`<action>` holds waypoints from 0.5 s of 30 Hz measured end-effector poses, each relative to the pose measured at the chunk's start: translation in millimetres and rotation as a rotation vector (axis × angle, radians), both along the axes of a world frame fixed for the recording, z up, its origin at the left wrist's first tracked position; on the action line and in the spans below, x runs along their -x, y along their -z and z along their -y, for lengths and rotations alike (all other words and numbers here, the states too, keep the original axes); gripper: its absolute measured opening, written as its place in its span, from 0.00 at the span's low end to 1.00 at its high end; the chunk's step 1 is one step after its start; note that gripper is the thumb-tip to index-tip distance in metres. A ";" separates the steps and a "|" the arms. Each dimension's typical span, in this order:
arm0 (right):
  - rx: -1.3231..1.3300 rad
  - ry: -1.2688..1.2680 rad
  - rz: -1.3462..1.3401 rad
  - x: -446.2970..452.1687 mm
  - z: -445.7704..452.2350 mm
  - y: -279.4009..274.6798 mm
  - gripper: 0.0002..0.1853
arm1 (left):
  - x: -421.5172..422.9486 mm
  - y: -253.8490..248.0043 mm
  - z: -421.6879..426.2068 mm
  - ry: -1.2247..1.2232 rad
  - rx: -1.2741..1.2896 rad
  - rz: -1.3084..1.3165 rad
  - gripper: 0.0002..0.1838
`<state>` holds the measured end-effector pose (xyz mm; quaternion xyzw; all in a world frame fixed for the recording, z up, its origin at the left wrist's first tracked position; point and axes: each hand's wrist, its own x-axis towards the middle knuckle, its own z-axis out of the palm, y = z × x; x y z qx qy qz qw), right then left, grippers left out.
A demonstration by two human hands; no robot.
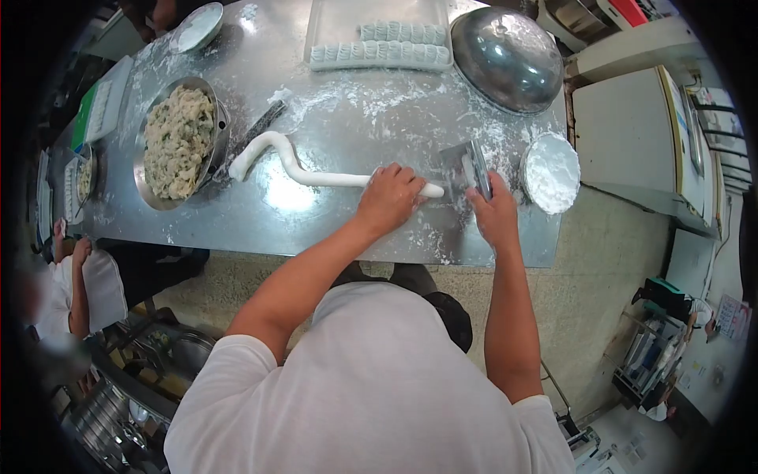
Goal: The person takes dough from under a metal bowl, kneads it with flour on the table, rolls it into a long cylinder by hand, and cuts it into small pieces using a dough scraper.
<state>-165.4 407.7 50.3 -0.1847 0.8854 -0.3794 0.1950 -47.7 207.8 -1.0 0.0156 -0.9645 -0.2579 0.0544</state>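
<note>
A long white dough rope [324, 179] lies on the floured metal table, its left end bent up and back down in a curve. My left hand [392, 193] is closed over the rope near its right end, and a short tip sticks out past the fingers. In my right hand [495, 209] is a metal dough scraper [466, 167], gripped by its handle edge. The blade is just right of the rope's tip, apart from it. A bowl of white flour [551, 173] stands to the right of this hand.
A large metal bowl of chopped filling [178, 142] stands at left, beside a dark floury stick [267, 118]. At the back are a tray of pleated dumplings [379, 54] and an upturned metal bowl [508, 59]. Another person [87, 284] is at the lower left.
</note>
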 end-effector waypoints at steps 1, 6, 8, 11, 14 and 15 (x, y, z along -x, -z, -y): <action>-0.002 -0.003 0.003 -3.3 -5.0 3.5 0.20 | 4.9 1.6 3.2 -0.012 -0.013 -0.026 0.21; 0.343 0.203 0.074 -34.3 -14.8 -4.8 0.20 | -2.1 -7.6 -0.5 -0.042 -0.070 -0.046 0.19; 0.283 0.175 0.052 -54.4 -15.7 -15.2 0.20 | -6.5 -7.6 -5.9 -0.033 -0.055 -0.045 0.17; 0.182 0.037 -0.099 -83.9 -9.6 -20.1 0.21 | -8.2 -4.2 -12.3 -0.060 -0.076 -0.041 0.18; 0.189 -0.110 -0.262 -99.5 8.2 -21.5 0.23 | -9.2 2.8 -11.1 -0.079 -0.044 -0.083 0.19; 0.239 -0.157 -0.303 -102.7 11.9 -21.3 0.23 | -8.9 4.9 -10.6 -0.067 -0.049 -0.077 0.19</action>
